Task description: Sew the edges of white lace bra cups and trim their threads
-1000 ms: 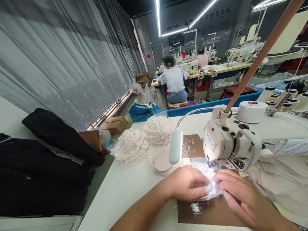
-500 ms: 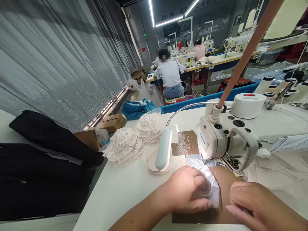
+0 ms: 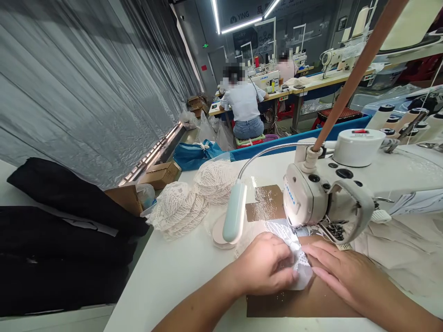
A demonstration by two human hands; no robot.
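White lace fabric [image 3: 302,263] lies partly under the head of the sewing machine [image 3: 302,193], on a brown sheet [image 3: 277,305]. My left hand [image 3: 268,263] grips the lace from the left, its fingers curled and its thumb near the lower edge. From the right, my right hand [image 3: 337,267] lies with fingers stretched out, the tips at the lace's right edge close below the needle area. The needle itself is too small to make out clearly. A pale green lamp [image 3: 235,212] on a bendable metal neck hangs left of the machine.
Stacks of cream lace cups [image 3: 180,210] stand on the white table [image 3: 166,272] at left. Beige fabric [image 3: 408,249] lies at right, below thread cones [image 3: 380,117]. A brown pole [image 3: 360,78] rises from the machine. Farther off, a person [image 3: 244,106] sits at another machine.
My right hand has moved up and left to the lace's edge, its fingers straightening from a curl. My left hand has shifted slightly left and still holds the lace.
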